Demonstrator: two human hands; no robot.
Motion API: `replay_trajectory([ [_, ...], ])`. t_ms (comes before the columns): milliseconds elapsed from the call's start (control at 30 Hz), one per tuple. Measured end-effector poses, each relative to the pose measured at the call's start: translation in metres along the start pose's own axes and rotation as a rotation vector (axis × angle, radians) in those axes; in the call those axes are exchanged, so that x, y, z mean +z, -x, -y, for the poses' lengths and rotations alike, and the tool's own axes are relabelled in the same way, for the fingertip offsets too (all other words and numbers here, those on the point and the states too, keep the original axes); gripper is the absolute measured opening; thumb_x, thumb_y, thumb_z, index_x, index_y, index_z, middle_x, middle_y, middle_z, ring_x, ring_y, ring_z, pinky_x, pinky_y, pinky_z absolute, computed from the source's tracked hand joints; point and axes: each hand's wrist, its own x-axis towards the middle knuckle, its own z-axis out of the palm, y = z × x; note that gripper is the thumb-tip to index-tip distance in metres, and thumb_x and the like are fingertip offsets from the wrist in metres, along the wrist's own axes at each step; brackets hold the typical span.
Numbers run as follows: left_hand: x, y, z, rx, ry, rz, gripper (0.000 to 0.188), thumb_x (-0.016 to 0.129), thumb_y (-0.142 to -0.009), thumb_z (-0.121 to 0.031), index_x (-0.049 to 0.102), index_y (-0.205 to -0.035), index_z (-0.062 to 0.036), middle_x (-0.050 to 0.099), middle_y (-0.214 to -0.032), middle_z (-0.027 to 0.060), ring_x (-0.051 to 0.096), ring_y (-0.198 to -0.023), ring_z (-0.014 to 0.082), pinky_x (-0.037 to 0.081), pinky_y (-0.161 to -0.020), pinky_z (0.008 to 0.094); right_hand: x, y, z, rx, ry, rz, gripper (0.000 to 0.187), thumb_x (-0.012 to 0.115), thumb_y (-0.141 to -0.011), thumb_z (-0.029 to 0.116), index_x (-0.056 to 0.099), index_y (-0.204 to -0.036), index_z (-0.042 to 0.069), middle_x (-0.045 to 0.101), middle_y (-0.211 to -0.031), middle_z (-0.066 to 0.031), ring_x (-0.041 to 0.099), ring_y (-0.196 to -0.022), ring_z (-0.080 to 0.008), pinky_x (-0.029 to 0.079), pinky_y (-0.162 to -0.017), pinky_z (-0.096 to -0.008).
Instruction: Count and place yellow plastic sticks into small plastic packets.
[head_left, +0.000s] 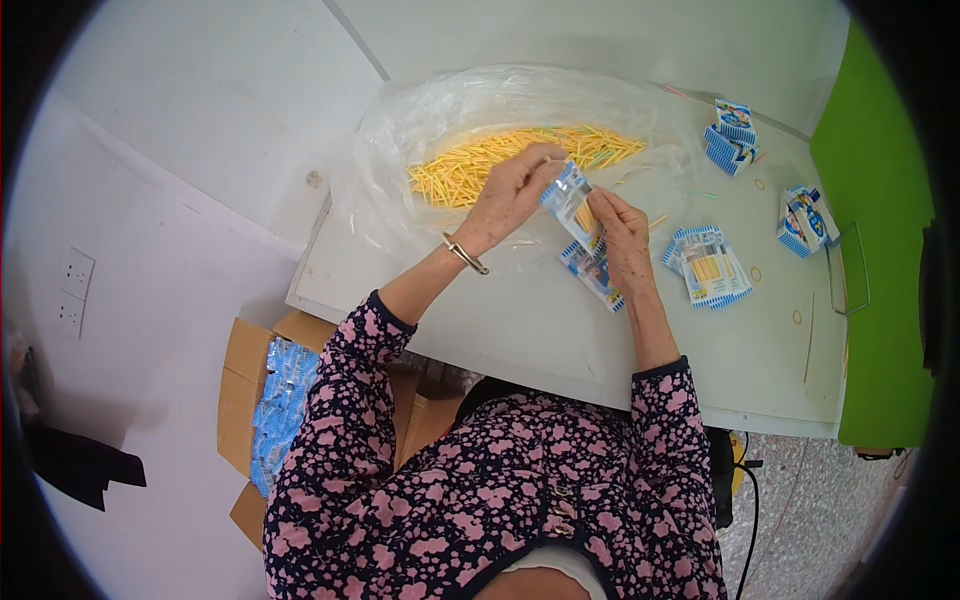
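Above the table's middle, my left hand (517, 190) pinches the top of a small blue-and-white plastic packet (573, 205). My right hand (624, 238) grips the same packet along its right side. Thin yellow sticks show through the packet's clear window. Just beneath, another blue-striped packet (592, 272) lies on the table, partly covered by the held one and my right hand. Beyond my hands, a heap of thin yellow sticks (480, 165), a few of them green, lies in a large clear plastic bag (375, 185). To the right rests a small pile of filled packets (707, 268).
Banded bundles of blue-and-white packets (732, 140) and another bundle (805, 222) sit at the table's right. Rubber bands (756, 273) lie about there. A green panel (880, 250) borders the right side. Below left stands a cardboard box (242, 400) of blue packets.
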Motion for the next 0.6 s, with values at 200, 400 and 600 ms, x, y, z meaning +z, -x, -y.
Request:
replay_trajectory([
  [200, -0.001, -0.004, -0.006, -0.083, 0.432, -0.151, 0.021, 0.049, -0.091, -0.018, 0.056, -0.098, -0.0003, 0.063, -0.088, 0.0047, 0.057, -0.08, 0.0092, 0.046, -0.074, 0.024, 0.006, 0.004, 0.008, -0.038, -0.047, -0.03, 0.033, 0.058, -0.087, 0.019, 0.058, -0.111, -0.002, 0.063, -0.097, -0.003, 0.053, -0.087, -0.0064, 0.04, -0.082, -0.0208],
  [400, -0.007, -0.005, -0.005, -0.066, 0.331, -0.033, 0.025, 0.052, -0.09, -0.018, 0.059, -0.104, 0.0013, 0.061, -0.099, 0.005, 0.055, -0.091, 0.0102, 0.042, -0.085, 0.0248, 0.003, 0.006, 0.011, -0.025, -0.067, 0.034, 0.032, 0.057, -0.087, 0.018, 0.057, -0.113, -0.002, 0.062, -0.101, -0.0048, 0.054, -0.09, -0.0076, 0.04, -0.082, -0.0206],
  [600, -0.011, -0.01, -0.014, -0.189, 0.149, 0.239, 0.026, 0.059, -0.085, -0.017, 0.056, -0.105, -0.0002, 0.058, -0.103, 0.0039, 0.052, -0.091, 0.0081, 0.043, -0.08, 0.0235, 0.001, 0.004, 0.005, -0.023, -0.099, 0.05, 0.032, 0.056, -0.088, 0.016, 0.056, -0.114, -0.002, 0.062, -0.102, -0.0052, 0.054, -0.093, -0.0086, 0.041, -0.083, -0.0214],
])
